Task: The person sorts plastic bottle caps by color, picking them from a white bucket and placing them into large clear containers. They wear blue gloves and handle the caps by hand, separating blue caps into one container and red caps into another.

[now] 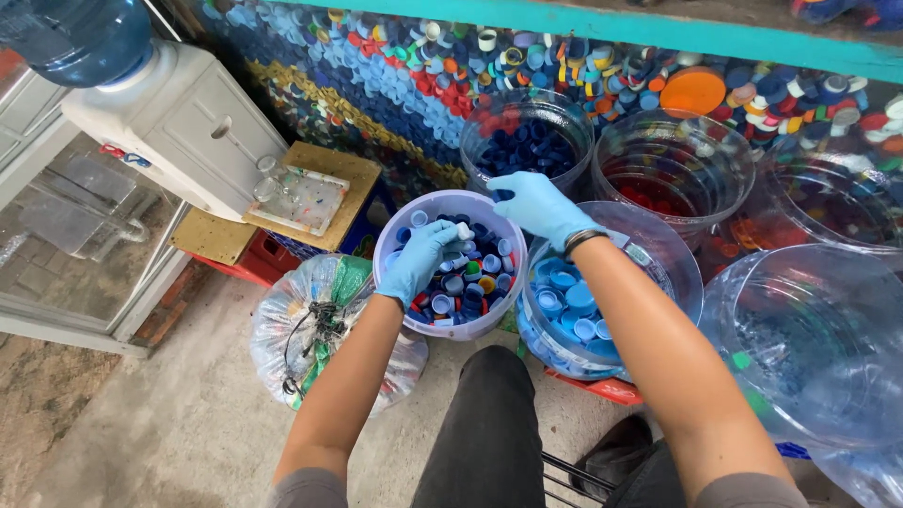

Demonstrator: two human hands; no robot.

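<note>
Both my hands wear light blue gloves. My left hand reaches into a white bucket of mixed-colour bottle caps, fingers curled among the caps. My right hand hovers above the bucket's far rim, pinching a dark blue cap near a clear container of dark blue caps. Under my right forearm stands a clear container of light blue caps.
Clear containers of red caps and others stand at the right. A tied plastic bag lies at the left. A water dispenser, a wooden board with a tray and a wall covered in caps lie beyond.
</note>
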